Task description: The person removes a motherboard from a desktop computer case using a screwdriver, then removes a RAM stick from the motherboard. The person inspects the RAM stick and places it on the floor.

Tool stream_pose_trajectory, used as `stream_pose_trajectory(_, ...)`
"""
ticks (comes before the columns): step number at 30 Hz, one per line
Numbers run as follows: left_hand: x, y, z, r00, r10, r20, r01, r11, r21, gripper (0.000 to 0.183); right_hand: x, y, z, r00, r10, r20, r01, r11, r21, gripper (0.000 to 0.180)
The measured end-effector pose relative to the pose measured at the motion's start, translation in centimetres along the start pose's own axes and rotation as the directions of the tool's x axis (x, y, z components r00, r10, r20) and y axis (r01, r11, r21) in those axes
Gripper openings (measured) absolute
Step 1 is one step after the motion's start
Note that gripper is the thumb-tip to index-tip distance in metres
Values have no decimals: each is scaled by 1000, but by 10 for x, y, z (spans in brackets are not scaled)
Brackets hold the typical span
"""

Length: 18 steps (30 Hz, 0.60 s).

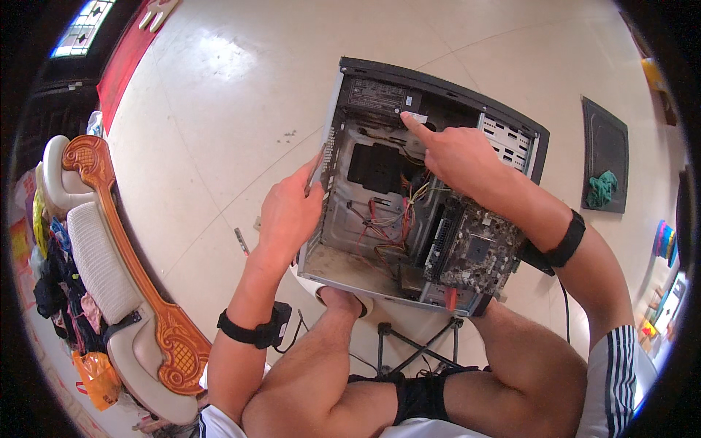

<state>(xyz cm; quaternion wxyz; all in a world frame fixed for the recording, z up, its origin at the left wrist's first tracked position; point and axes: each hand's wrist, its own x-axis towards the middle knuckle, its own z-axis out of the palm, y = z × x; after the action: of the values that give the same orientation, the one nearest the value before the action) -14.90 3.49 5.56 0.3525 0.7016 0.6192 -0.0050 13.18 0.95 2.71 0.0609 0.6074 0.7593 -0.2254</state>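
An opened desktop computer case lies tilted over my knees, its inside facing up. My left hand grips its left edge, with a thin dark strip between thumb and fingers; whether that strip is part of the case cannot be told. My right hand reaches in from the right, index finger extended to the power supply at the far end; its palm is hidden. A dusty motherboard sits slanted over the case's right part. Loose cables bunch in the middle, and a red piece shows at the near edge.
Several small screws and a small tool lie on the tiled floor left of the case. At right, a dark side panel bears a green cloth. A carved wooden sofa stands left; folding metal legs show below.
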Motion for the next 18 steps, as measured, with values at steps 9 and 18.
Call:
stream_pose_trajectory(9, -2, 6, -6, 988, -108, 109, 98, 991, 96, 54, -3, -5, -5, 999, 32, 44, -31, 999, -25, 72)
stream_pose_trajectory(18, -1, 4, -2, 988, -118, 97, 104, 985, 137, 56, -3, -6, -4, 1000, 25, 9, -25, 1000, -14, 71)
